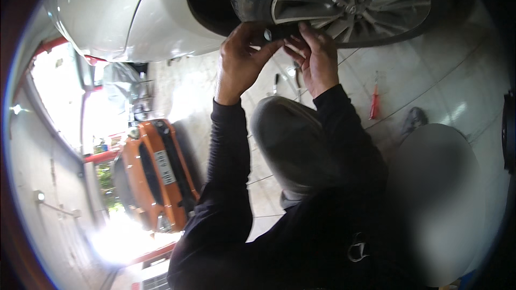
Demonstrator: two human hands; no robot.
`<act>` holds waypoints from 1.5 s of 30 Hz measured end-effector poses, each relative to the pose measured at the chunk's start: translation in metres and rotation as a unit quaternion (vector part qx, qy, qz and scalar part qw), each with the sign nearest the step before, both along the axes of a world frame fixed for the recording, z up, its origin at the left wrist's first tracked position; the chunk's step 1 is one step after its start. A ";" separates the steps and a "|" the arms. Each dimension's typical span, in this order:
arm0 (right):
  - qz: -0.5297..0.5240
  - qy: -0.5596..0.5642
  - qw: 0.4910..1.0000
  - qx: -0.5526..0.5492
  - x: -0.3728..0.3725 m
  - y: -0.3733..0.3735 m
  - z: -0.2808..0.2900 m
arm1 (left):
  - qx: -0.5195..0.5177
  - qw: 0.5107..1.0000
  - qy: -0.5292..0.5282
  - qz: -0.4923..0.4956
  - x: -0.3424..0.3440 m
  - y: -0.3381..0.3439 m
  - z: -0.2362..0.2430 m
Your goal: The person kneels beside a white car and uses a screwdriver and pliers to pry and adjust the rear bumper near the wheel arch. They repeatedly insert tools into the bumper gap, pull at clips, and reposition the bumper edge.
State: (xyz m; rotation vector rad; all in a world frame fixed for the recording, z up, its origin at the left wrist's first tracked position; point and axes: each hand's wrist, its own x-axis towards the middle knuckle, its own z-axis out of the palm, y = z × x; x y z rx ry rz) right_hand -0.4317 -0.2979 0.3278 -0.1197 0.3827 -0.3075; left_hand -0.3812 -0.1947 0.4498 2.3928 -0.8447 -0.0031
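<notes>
The left grip is clamped on a small black part (278, 31), thumb and fingers of the left hand (238, 62) closing on its near end. The right hand (321, 60) has its fingers bent at the part's other end; whether they are pressed together on it cannot be told, since the part blends into the dark tyre (248, 1) behind. The part is held up in the air between the two hands, in front of the lower side of the alloy wheel (352, 8).

As for progress, the part is in hand and apart from the floor (446, 83), while the wheel sits in its arch under the pale fender (110, 13). The work seems midway: handling of the part looks unfinished, and nothing shows it fitted anywhere. How much is left cannot be judged.

The part looks matt and stubby, with one bright spot on it. The tyre is dull rubber, the rim smooth metal with slim, paired spokes. The floor is glossy pale tile with dark joints. On it, along the side nearest the tyre, lie a screwdriver (374, 104) with a translucent red handle and a slim black-handled tool (276, 84).
</notes>
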 end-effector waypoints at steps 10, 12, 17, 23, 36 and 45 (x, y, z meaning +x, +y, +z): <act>-0.126 -0.054 0.988 0.069 0.006 -0.031 0.025 | -0.335 0.937 0.093 0.042 -0.009 -0.063 -0.041; -0.118 -0.028 0.992 0.027 0.008 -0.033 0.027 | -0.342 0.935 0.075 0.054 -0.002 -0.068 -0.043; -0.134 -0.053 0.989 0.043 -0.001 -0.028 0.046 | -0.322 0.945 0.035 0.043 -0.001 -0.077 -0.033; -0.135 -0.105 0.984 -0.049 -0.002 -0.037 0.036 | -0.358 0.931 0.046 0.052 -0.004 -0.091 -0.033; -0.123 -0.102 0.975 -0.154 -0.007 -0.059 0.028 | -0.413 0.897 0.145 0.057 0.002 -0.087 -0.038; -0.199 -0.118 0.930 -0.284 0.001 -0.052 0.009 | -0.361 0.926 0.108 0.018 -0.005 -0.085 -0.037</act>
